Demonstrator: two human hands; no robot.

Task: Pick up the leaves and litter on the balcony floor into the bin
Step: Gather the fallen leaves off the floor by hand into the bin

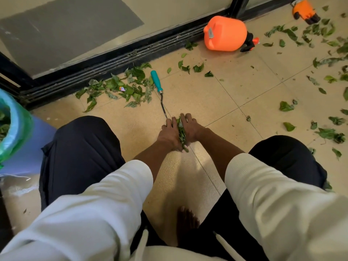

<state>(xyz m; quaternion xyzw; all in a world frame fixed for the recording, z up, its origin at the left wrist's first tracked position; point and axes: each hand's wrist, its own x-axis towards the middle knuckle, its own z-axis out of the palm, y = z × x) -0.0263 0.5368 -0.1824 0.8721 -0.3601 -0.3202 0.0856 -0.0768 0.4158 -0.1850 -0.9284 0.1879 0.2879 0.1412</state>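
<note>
A small bunch of green leaves sits on the tiled floor, squeezed between my two palms. My left hand presses it from the left and my right hand from the right, fingers fairly straight and pointing away from me. More leaves lie heaped along the black door track, with a small colourful wrapper among them. Further leaves are scattered over the floor to the right. The bin, lined with a green bag and holding leaves, stands at the left edge beside my left knee.
A teal-handled hand tool lies on the floor just beyond my hands, its metal shaft reaching my left fingertips. An orange plastic jug lies on its side by the door track. Another orange object sits at the top right. My bare foot is below.
</note>
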